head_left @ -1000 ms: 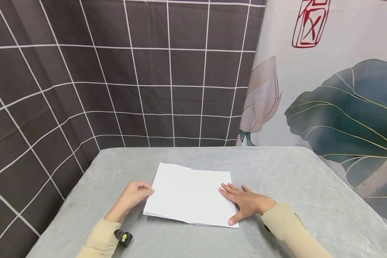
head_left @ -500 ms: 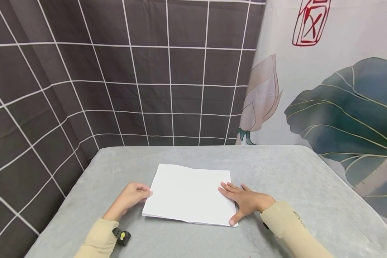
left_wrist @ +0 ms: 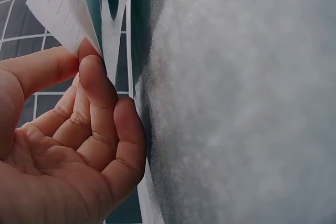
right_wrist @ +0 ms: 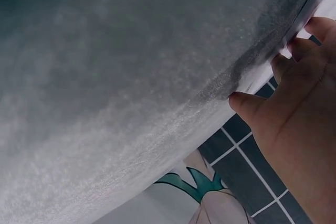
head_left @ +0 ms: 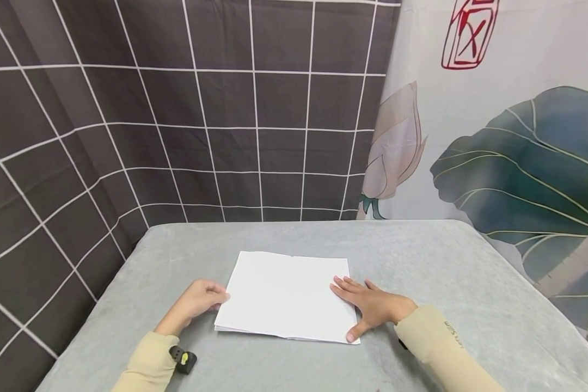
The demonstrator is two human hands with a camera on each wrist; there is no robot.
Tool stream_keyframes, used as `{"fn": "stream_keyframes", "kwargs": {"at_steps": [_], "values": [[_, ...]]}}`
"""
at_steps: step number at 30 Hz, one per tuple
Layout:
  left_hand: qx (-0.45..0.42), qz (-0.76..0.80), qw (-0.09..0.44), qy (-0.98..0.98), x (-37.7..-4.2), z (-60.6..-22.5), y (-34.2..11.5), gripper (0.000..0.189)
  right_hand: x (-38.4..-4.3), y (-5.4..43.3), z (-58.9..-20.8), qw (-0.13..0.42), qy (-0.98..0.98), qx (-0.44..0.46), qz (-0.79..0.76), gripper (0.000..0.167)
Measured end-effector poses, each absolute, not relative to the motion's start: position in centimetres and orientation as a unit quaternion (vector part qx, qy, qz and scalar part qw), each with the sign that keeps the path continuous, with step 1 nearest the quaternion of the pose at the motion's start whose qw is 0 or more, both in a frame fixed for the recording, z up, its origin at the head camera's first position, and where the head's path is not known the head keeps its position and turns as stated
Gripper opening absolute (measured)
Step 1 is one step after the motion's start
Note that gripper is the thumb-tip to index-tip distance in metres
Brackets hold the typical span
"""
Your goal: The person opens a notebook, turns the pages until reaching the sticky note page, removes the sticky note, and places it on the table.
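Observation:
An open notebook [head_left: 284, 296] with blank-looking white pages lies on the grey-covered table. At its left edge my left hand [head_left: 200, 301] pinches the paper between thumb and fingers. The left wrist view shows this pinch up close: ruled pages [left_wrist: 63, 6] and a teal cover [left_wrist: 94, 9] rise from the fingertips, while the lower fingers of the left hand [left_wrist: 73, 145] curl loosely. My right hand [head_left: 372, 305] rests spread on the right page, its thumb near the lower right corner. In the right wrist view, the right hand [right_wrist: 299, 114] has its fingertips at the notebook's edge.
The table [head_left: 421, 261] has a pale grey, plush-looking cover. Behind it hangs a dark cloth [head_left: 225, 147] with a white grid, and on the right a light curtain [head_left: 436, 190] printed with a lotus bud and leaf. A black device [head_left: 183, 360] is strapped on the left wrist.
My left hand and the notebook's left edge have shifted slightly down and left in the head view. The right hand keeps its place on the right page.

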State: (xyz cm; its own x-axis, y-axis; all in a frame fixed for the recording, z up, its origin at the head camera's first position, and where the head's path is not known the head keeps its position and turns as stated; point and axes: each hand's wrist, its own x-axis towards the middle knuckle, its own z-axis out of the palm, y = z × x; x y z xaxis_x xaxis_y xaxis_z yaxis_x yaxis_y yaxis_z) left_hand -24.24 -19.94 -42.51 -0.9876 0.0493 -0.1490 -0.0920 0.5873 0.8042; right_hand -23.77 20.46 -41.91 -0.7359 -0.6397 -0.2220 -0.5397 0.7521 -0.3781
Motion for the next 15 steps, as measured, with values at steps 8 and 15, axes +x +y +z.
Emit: {"fn": "stream_keyframes", "kwargs": {"at_steps": [8, 15], "values": [[-0.013, 0.449, 0.081, 0.89, -24.2, -42.58, -19.95, 0.022, -23.72, 20.53, -42.16, 0.167, 0.92, -0.322, -0.148, 0.114], [-0.016, 0.437, 0.083, 0.895, -24.35, -42.8, -20.0, 0.023, -23.68, 20.59, -42.46, 0.144, 0.922, -0.331, -0.139, 0.114]]}}
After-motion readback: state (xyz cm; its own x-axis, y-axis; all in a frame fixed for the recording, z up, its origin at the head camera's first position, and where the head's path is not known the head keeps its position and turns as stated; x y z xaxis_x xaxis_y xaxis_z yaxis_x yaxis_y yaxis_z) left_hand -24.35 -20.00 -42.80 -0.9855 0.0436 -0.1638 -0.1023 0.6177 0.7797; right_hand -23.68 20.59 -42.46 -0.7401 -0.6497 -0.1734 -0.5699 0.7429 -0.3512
